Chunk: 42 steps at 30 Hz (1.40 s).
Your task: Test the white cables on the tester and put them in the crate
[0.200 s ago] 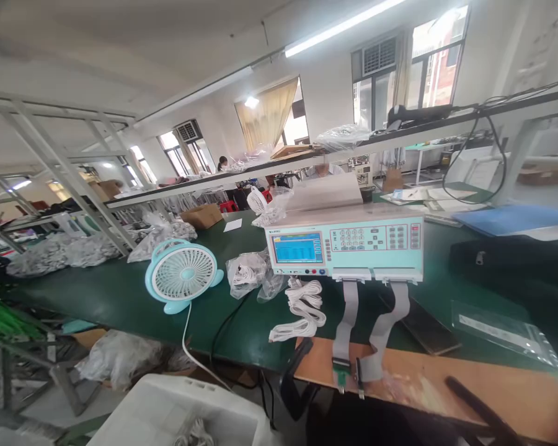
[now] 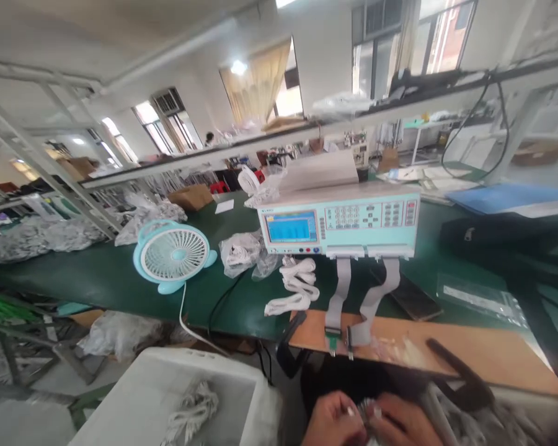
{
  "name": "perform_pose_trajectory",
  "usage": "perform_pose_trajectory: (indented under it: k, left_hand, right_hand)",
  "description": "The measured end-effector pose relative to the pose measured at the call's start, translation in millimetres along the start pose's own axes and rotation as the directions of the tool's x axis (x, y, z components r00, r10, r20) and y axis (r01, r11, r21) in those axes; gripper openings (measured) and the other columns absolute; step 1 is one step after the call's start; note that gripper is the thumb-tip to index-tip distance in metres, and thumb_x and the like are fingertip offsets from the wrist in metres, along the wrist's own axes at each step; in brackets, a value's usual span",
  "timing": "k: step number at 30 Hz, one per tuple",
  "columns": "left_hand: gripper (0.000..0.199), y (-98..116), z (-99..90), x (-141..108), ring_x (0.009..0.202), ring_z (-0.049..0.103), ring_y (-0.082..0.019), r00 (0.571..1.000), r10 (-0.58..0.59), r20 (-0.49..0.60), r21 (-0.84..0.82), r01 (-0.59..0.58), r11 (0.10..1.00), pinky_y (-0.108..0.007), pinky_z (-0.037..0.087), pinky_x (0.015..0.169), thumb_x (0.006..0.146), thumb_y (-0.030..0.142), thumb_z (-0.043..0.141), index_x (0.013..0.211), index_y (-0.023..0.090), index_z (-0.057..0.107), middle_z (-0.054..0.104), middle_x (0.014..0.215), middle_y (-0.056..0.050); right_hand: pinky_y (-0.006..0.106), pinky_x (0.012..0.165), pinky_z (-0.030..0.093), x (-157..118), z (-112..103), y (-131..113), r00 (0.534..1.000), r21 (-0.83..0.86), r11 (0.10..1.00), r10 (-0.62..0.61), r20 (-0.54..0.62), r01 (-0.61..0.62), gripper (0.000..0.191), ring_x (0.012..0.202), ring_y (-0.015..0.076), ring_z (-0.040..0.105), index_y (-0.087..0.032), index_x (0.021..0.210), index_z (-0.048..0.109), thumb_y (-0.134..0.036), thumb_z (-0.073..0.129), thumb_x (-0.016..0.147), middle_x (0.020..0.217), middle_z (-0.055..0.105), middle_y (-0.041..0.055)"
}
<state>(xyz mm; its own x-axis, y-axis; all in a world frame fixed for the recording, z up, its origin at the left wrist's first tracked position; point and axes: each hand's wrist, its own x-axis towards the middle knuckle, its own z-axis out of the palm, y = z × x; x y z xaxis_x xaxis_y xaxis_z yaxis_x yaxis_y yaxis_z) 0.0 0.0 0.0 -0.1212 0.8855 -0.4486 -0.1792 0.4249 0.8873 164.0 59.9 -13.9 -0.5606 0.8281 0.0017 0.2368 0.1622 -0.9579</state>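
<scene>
My left hand (image 2: pixel 335 419) and my right hand (image 2: pixel 403 421) are close together at the bottom edge of the view, above my dark lap. The fingers of both are closed in a pinch. Small white tips show at the fingertips, and a blurred greyish-white piece that looks like a bundled cable (image 2: pixel 366 410) lies between them, mostly hidden. Beyond the hands, two grey ribbon cables (image 2: pixel 338 297) run down from a light-blue tester (image 2: pixel 372 217) to connectors (image 2: pixel 333 337) at the edge of an orange-brown board (image 2: pixel 446 337).
White coiled cables (image 2: pixel 297 285) lie before the tester on the green table (image 2: pixel 242 310). A light-blue fan (image 2: pixel 174 254) stands to the left. A white bin (image 2: pixel 242 378) with bundled cable (image 2: pixel 193 409) is at lower left; another bin of cables (image 2: pixel 506 421) is at lower right. A black clamp (image 2: pixel 291 347) grips the board's left end.
The view has tipped downward and shifted slightly right. Both my hands have come into view at the bottom, holding something greyish-white; more of the bins shows.
</scene>
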Motion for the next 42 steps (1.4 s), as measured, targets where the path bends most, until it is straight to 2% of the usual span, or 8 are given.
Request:
perform_pose_trajectory:
  k: [4, 6, 9, 12, 18, 29, 35, 42]
  left_hand:
    - [0.018, 15, -3.4, -8, 0.062, 0.049, -0.012, 0.963, 0.268, 0.008, 0.062, -0.268, 0.961, -0.022, 0.038, 0.058, 0.075, 0.032, 0.062, 0.079, 0.015, 0.068, 0.060, 0.072, -0.002]
    - [0.018, 18, -4.1, -6, 0.065, 0.050, -0.012, 0.949, 0.314, -0.039, 0.048, -0.313, 0.949, -0.022, 0.040, 0.061, 0.077, 0.032, 0.062, 0.083, 0.016, 0.070, 0.061, 0.077, -0.003]
    - [0.022, 14, -1.7, 4, 0.056, 0.049, -0.010, 0.967, 0.207, -0.148, -0.184, -0.233, 0.955, -0.021, 0.040, 0.054, 0.071, 0.033, 0.069, 0.084, 0.015, 0.069, 0.062, 0.069, -0.001]
    - [0.029, 11, 1.3, 11, 0.048, 0.046, -0.008, 0.984, 0.074, -0.161, -0.419, -0.136, 0.898, -0.020, 0.036, 0.045, 0.062, 0.033, 0.076, 0.081, 0.013, 0.068, 0.060, 0.061, 0.001]
    - [0.032, 15, -2.2, 14, 0.048, 0.050, -0.009, 0.986, -0.038, -0.162, -0.532, -0.054, 0.845, -0.019, 0.037, 0.042, 0.056, 0.034, 0.081, 0.075, 0.012, 0.068, 0.060, 0.059, 0.000]
    - [0.028, 15, -15.1, 16, 0.051, 0.047, -0.008, 0.989, 0.119, -0.091, -0.299, -0.141, 0.944, -0.020, 0.039, 0.050, 0.071, 0.038, 0.070, 0.074, 0.011, 0.065, 0.056, 0.057, 0.001]
    - [0.033, 25, -31.2, 21, 0.058, 0.043, -0.010, 0.949, 0.303, 0.083, 0.017, -0.306, 0.952, -0.022, 0.033, 0.056, 0.083, 0.036, 0.054, 0.061, 0.013, 0.060, 0.050, 0.059, 0.001]
    - [0.031, 21, -20.3, 30, 0.056, 0.030, -0.009, 0.927, 0.359, -0.109, -0.040, -0.364, 0.930, -0.023, 0.026, 0.054, 0.081, 0.030, 0.052, 0.054, 0.015, 0.049, 0.035, 0.055, 0.004]
  right_hand:
    - [0.025, 0.056, 0.042, 10, 3, -16, 0.995, 0.132, 0.987, 0.098, -0.021, -0.094, 0.031, 0.061, 0.0165, 0.052, -0.019, 0.070, 0.065, -0.045, 0.054, 0.083, 0.064, 0.057, -0.0004]
    - [0.024, 0.055, 0.040, 16, 8, -22, 0.994, 0.200, 0.974, 0.110, -0.028, -0.102, 0.033, 0.060, 0.0149, 0.048, -0.018, 0.072, 0.063, -0.046, 0.052, 0.085, 0.063, 0.053, -0.0013]
    - [0.025, 0.055, 0.039, 25, 18, -28, 0.992, 0.267, 0.958, 0.119, -0.048, -0.102, 0.035, 0.059, 0.0147, 0.046, -0.017, 0.068, 0.061, -0.048, 0.054, 0.083, 0.061, 0.050, -0.0012]
    - [0.025, 0.052, 0.037, 34, 23, -31, 0.988, 0.302, 0.947, 0.139, -0.067, -0.113, 0.037, 0.056, 0.0141, 0.044, -0.016, 0.065, 0.060, -0.050, 0.057, 0.080, 0.058, 0.049, -0.0014]
    - [0.024, 0.050, 0.035, 42, 28, -37, 0.978, 0.327, 0.934, 0.185, -0.094, -0.145, 0.037, 0.054, 0.0126, 0.042, -0.015, 0.066, 0.061, -0.051, 0.060, 0.077, 0.057, 0.049, -0.0022]
    - [0.023, 0.048, 0.033, 45, 28, -43, 0.964, 0.380, 0.904, 0.250, -0.094, -0.197, 0.038, 0.050, 0.0111, 0.041, -0.015, 0.063, 0.062, -0.052, 0.066, 0.071, 0.054, 0.048, -0.0027]
    - [0.024, 0.048, 0.037, 47, 31, -48, 0.893, 0.612, 0.709, 0.450, -0.009, -0.351, 0.037, 0.050, 0.0126, 0.047, -0.016, 0.057, 0.061, -0.049, 0.076, 0.061, 0.055, 0.056, 0.0000]
    - [0.022, 0.047, 0.035, 49, 35, -39, 0.897, 0.646, 0.700, 0.439, -0.054, -0.304, 0.032, 0.050, 0.0105, 0.044, -0.017, 0.063, 0.068, -0.047, 0.078, 0.061, 0.056, 0.055, -0.0012]
